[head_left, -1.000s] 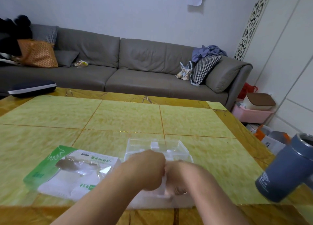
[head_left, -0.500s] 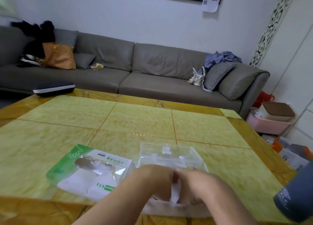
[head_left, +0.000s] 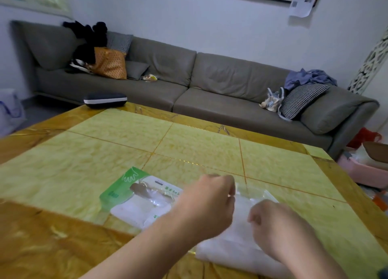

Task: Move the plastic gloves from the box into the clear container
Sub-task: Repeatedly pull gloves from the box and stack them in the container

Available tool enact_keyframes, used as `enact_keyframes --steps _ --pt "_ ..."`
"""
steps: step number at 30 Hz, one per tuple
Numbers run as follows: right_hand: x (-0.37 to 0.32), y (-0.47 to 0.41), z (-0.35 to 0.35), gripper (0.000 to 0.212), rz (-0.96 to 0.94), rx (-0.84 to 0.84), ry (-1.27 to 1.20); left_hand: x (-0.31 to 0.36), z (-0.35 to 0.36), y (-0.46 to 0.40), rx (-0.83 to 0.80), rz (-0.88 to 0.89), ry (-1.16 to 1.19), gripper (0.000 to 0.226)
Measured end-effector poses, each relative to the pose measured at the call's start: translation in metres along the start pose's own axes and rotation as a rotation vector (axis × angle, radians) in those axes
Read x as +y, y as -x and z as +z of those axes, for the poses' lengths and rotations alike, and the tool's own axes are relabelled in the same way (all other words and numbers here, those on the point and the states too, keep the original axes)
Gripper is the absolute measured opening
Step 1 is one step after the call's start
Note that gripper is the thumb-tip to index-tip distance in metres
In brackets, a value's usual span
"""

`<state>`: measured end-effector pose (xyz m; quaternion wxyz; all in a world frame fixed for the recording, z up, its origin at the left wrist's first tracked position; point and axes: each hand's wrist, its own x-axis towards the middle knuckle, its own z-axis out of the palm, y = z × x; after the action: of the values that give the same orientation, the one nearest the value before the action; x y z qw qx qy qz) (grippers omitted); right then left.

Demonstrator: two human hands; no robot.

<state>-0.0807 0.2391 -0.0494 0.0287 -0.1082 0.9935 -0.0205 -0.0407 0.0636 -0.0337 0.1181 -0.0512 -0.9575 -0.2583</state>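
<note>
A flat green and white glove box (head_left: 142, 197) lies on the yellow table (head_left: 105, 169), its torn window facing up. Right of it, a stack of milky plastic gloves (head_left: 237, 249) rests near the table's front edge. My left hand (head_left: 207, 203) has curled fingers and pinches the stack's far left corner. My right hand (head_left: 273, 226), also curled, grips the gloves from the right. Just beyond both hands, the clear container (head_left: 254, 192) shows only as a blurred transparent edge; the rest is hidden.
A dark oval case (head_left: 105, 100) sits at the table's far left edge. A grey sofa (head_left: 210, 85) with cushions and bags runs behind the table. Pink bins (head_left: 361, 169) stand on the floor to the right.
My hands, pressed together a second ago, have drawn apart along the gloves. The view has swung left, and the grey cup has slid out on the right.
</note>
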Motion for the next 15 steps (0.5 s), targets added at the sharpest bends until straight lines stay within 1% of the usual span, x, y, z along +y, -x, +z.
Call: enact_keyframes --steps 2,4,6,8,10,13,15 --pt "-0.014 0.008 -0.011 0.026 -0.018 0.140 0.014 -0.022 -0.016 0.011 0.101 -0.077 -0.062 0.015" --pt "-0.030 0.013 -0.015 0.028 -0.069 0.252 -0.037 -0.049 -0.030 0.026 0.083 -0.207 -0.137 0.021" --pt "-0.046 0.019 -0.011 0.036 -0.247 0.360 -0.154 -0.074 -0.037 0.037 0.024 -0.323 -0.253 0.026" --pt "-0.067 0.026 -0.002 0.046 -0.479 0.319 -0.205 -0.096 -0.037 0.045 -0.069 -0.380 -0.329 0.025" --pt "-0.085 0.031 0.012 0.051 -0.624 0.192 -0.176 -0.112 -0.031 0.049 -0.162 -0.337 -0.352 0.029" --pt "-0.102 0.031 0.029 0.044 -0.707 0.099 -0.085 -0.126 -0.022 0.049 -0.284 -0.280 -0.398 0.041" --pt "-0.107 0.032 0.031 0.043 -0.693 0.086 -0.068 -0.126 -0.022 0.048 -0.309 -0.305 -0.394 0.037"
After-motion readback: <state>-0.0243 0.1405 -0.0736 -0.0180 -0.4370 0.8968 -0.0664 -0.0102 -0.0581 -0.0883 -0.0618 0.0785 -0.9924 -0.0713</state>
